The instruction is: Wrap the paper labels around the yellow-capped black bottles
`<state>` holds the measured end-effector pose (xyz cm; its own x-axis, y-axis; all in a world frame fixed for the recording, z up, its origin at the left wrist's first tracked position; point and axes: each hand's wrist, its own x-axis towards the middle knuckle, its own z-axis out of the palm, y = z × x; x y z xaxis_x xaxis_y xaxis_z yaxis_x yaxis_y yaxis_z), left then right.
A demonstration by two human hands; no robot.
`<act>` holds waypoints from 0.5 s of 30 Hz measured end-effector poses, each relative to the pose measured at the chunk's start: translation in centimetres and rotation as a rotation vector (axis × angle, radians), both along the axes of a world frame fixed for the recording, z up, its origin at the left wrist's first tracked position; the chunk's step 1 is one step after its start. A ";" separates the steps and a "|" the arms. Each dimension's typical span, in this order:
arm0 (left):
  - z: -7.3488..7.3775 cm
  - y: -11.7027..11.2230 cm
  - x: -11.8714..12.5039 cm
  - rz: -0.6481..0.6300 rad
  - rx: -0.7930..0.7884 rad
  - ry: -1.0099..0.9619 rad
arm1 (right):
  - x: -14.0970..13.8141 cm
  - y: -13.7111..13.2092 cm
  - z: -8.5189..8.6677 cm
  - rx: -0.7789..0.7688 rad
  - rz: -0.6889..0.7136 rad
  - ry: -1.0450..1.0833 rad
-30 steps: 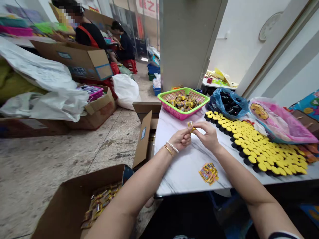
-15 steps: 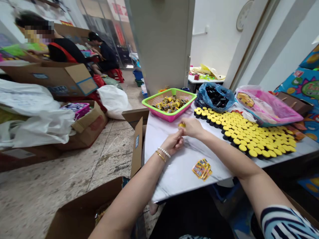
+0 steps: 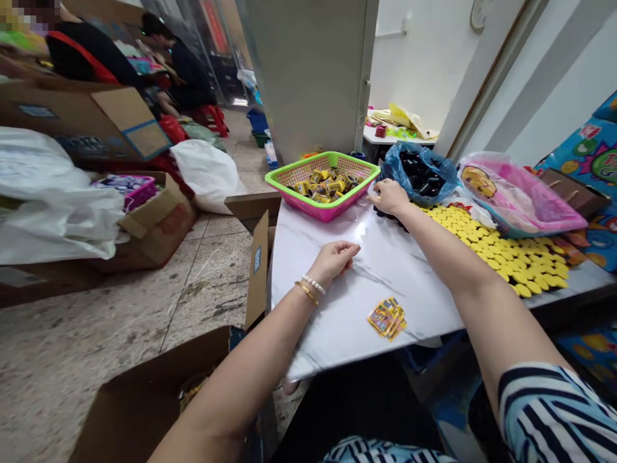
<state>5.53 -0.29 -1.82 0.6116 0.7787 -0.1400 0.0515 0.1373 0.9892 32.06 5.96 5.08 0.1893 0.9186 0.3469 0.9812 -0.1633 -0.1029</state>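
Observation:
My left hand (image 3: 336,260) hovers over the white marbled table (image 3: 308,347), with its fingers curled and pressed against the thumb. Whatever may be inside the pinch is hidden. Farther forward, my right hand (image 3: 389,196) reaches between the green-and-pink basket (image 3: 324,212) and the rows of small black containers with yellow lids (image 3: 501,247). Its fingers are bent and loosely apart, and no object shows in them. In the basket lie several small yellow-and-black wrapped containers (image 3: 328,185). A small pile of yellow printed stickers (image 3: 387,318) rests near the table's front edge.
Behind the rows stand a blue bag of black pieces (image 3: 424,177) and a pink plastic-lined tray (image 3: 530,199). An open carton (image 3: 159,392) is at lower left, and another carton flap (image 3: 258,270) borders the table. Two people sit at the far left.
My hands have parted. The right hand moved forward toward the basket and the rows, and the small yellow item it held is no longer visible. My left hand stayed over the table.

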 end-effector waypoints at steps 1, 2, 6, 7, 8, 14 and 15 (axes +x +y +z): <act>-0.1 0.1 0.1 0.005 0.015 0.020 | 0.8 0.9 -0.2 -0.056 0.007 -0.017; -0.1 0.2 0.1 0.006 0.031 0.036 | 1.5 1.7 -0.2 -0.108 0.012 -0.034; -0.1 0.8 0.0 -0.018 0.078 0.074 | 4.5 4.1 -0.2 -0.323 -0.036 -0.046; 0.0 0.9 -0.1 -0.024 0.085 0.076 | 5.3 4.5 -0.3 -0.372 -0.062 -0.029; 0.0 1.0 -0.1 -0.029 0.090 0.076 | 6.1 4.8 -0.4 -0.409 -0.083 -0.012; -0.5 1.2 0.0 -0.068 0.120 0.122 | 8.9 5.9 -2.0 -0.459 -0.015 0.040; -0.7 1.1 0.1 -0.062 0.123 0.123 | 9.0 5.9 -2.2 -0.456 0.006 0.039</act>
<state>5.61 0.77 -2.54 0.6429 0.7561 -0.1229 0.1781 0.0085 0.9840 41.05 11.90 2.84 0.1889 0.9769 -0.1004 0.9790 -0.1954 -0.0590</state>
